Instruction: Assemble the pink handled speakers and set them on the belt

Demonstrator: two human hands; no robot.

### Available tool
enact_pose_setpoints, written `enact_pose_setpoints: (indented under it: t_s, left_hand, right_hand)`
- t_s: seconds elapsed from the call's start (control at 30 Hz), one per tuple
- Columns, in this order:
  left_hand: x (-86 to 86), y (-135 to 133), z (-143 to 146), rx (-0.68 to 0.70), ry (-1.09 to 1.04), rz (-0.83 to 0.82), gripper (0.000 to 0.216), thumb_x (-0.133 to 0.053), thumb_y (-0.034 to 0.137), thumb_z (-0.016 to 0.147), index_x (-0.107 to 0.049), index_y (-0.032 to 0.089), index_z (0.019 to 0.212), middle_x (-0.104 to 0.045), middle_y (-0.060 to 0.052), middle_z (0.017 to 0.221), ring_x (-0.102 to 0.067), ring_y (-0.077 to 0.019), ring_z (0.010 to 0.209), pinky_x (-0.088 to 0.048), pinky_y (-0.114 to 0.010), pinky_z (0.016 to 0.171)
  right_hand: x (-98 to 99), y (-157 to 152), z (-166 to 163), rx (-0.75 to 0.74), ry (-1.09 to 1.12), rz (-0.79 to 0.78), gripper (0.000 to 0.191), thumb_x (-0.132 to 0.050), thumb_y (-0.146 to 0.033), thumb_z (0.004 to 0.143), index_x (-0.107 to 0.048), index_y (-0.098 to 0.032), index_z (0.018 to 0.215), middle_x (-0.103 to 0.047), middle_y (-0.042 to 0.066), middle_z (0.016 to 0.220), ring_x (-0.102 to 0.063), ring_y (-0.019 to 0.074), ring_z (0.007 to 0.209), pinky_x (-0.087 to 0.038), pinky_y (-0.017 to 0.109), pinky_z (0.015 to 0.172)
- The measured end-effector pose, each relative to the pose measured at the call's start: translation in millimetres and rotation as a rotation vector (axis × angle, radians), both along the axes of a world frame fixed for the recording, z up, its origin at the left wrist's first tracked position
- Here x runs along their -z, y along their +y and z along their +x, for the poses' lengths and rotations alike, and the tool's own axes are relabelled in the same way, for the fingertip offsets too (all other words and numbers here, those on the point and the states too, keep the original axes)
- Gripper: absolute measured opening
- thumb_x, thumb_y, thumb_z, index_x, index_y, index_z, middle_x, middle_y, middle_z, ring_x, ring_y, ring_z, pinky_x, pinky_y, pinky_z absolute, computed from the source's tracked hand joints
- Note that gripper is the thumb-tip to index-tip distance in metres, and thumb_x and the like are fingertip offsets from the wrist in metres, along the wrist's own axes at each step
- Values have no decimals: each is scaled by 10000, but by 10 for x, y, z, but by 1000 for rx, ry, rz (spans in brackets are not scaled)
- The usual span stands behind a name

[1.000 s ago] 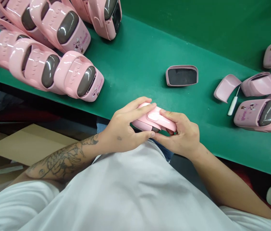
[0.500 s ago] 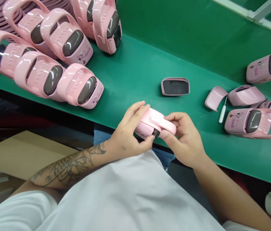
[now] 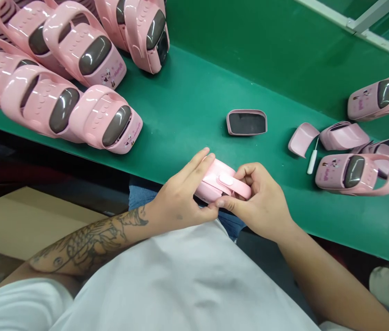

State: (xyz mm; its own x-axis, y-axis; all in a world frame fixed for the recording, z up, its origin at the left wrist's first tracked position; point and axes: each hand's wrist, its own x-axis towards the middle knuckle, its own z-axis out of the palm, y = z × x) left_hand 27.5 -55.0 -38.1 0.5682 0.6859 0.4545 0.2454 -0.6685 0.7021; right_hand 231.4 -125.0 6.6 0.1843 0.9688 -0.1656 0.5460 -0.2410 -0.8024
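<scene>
Behind the left fingers (image 3: 199, 170), a partly hidden pink case (image 3: 225, 179).

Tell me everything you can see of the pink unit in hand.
The pink unit looks like glossy plastic, with a rounded handle joined at a raised oval disc. It is held tilted near the front edge of the green bench. The left hand wraps its body; the right hand touches the handle. Its underside is hidden.

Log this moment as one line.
left hand: holding pink unit | right hand: holding it at handle | white-handled tool: lying on green table
</scene>
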Motion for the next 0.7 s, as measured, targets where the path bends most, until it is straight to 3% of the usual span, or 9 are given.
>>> enact_pose_setpoints:
  t_s: [0.23, 0.43, 0.57, 0.7]
  left_hand:
    - [28, 65, -13, 22, 45, 67, 888, -761, 315, 804, -417, 145, 1604, -596, -224, 1557, -635, -367, 1410, -568, -450, 1158]
    - [35, 149, 39, -39, 48, 163, 807, -783, 423, 832, -500, 140, 1532, -706, -198, 1425, -744, -331, 1259, -647, -380, 1041]
    - [8, 182, 75, -64, 46, 200, 772, -779, 507, 845, -547, 107, 1464, -732, -220, 1362, -772, -331, 1198, -674, -365, 978]
    - [-16, 133, 95, -47, 89, 163, 817, -766, 522, 859, -490, 93, 1498, -691, -256, 1403, -740, -351, 1254, -670, -404, 994]
  right_hand:
    - [101, -21, 20, 34, 58, 33, 566, -970, -559, 665, -570, -281, 953, -647, -69, 715, -601, 145, 587, -448, 271, 508]
    - [59, -15, 123, -35, 230, -79, 475, -913, -446, 793, -552, -281, 1054, -594, -73, 734, -529, 124, 583, -402, 267, 514]
    - [23, 41, 132, 6, 310, -121, 513, -956, -412, 736, -549, -276, 1017, -550, -90, 686, -479, 111, 563, -379, 257, 507]
    - [20, 68, 83, 70, 277, -108, 519, -973, -418, 691, -557, -268, 963, -560, -87, 675, -482, 107, 548, -368, 246, 491]
